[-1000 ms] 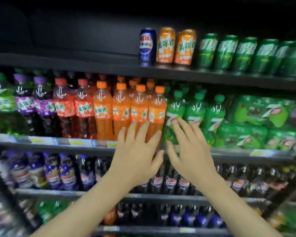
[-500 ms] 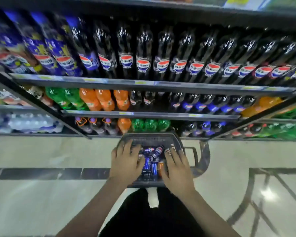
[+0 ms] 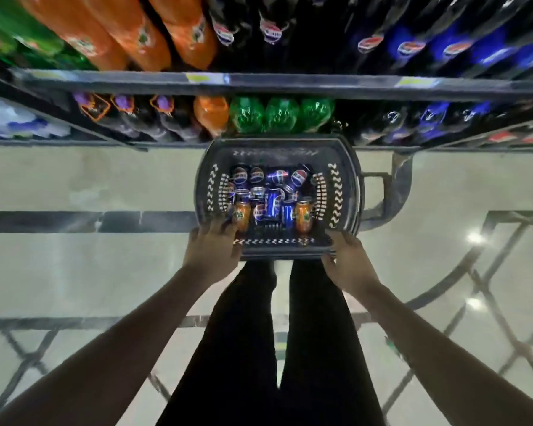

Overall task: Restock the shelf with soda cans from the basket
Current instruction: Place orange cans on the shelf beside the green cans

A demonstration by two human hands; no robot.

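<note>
A dark plastic basket [image 3: 339,192] stands on the floor in front of the bottom shelf. It holds several blue cola cans [image 3: 271,204] and two orange soda cans [image 3: 302,216], one near each front corner. My left hand [image 3: 213,247] lies over the basket's near left corner, its fingertips beside the left orange can [image 3: 242,215]. My right hand [image 3: 346,256] is at the near right corner, fingers bent onto the rim. Motion blur hides whether either hand grips anything.
The lower shelves [image 3: 259,79] carry large orange, green, purple and cola bottles right behind the basket. The basket's handle [image 3: 391,192] sticks out to the right. My legs in dark trousers [image 3: 277,348] stand just behind the basket on a glossy tiled floor.
The view dropped from the upper shelves to the floor basket. My hands came down over the cans, then spread apart to the basket's two near corners.
</note>
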